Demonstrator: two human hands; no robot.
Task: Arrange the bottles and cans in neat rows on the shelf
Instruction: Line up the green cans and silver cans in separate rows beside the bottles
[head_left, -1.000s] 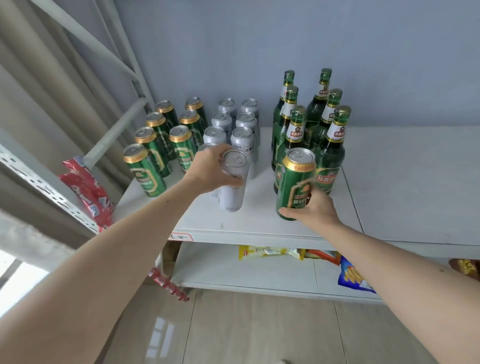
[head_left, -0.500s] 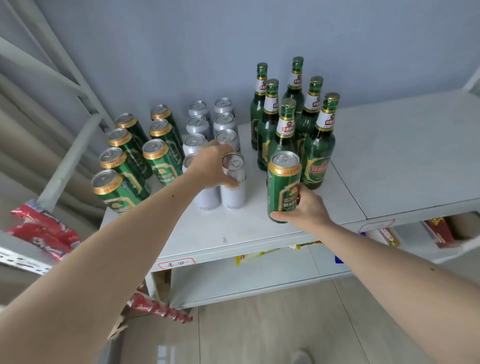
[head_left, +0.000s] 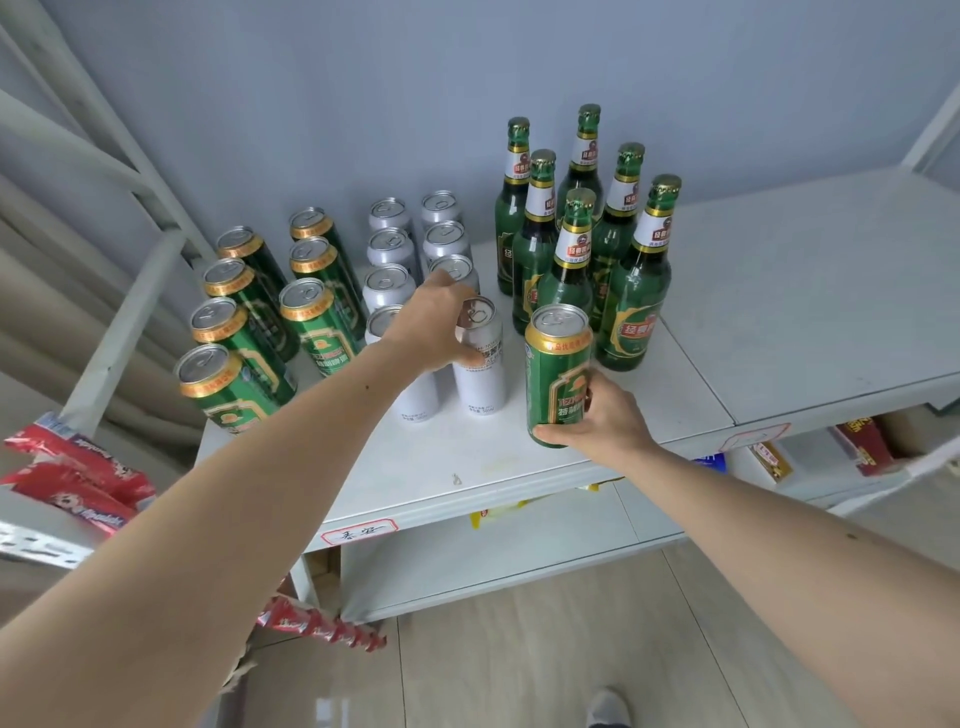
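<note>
On the white shelf (head_left: 519, 457) stand two rows of green cans (head_left: 311, 322) at the left, two rows of silver cans (head_left: 389, 244) in the middle and several green bottles (head_left: 634, 291) at the right. My left hand (head_left: 436, 327) grips the front silver can (head_left: 480, 364) near its top; the can stands upright on the shelf at the front of the right silver row. My right hand (head_left: 597, 421) holds a green can (head_left: 558, 374) by its lower part, upright, in front of the bottles.
Red snack packets (head_left: 72, 478) lie on a rack at the left. A lower shelf (head_left: 467, 561) holds yellow, blue and red packages. The shelf's right half (head_left: 805, 291) is bare. A handwritten label (head_left: 358, 531) is stuck on the shelf's front edge.
The silver can in my left hand went from tilted to standing upright at the front of the right silver row. The view swung to the right. My right hand keeps holding the green can.
</note>
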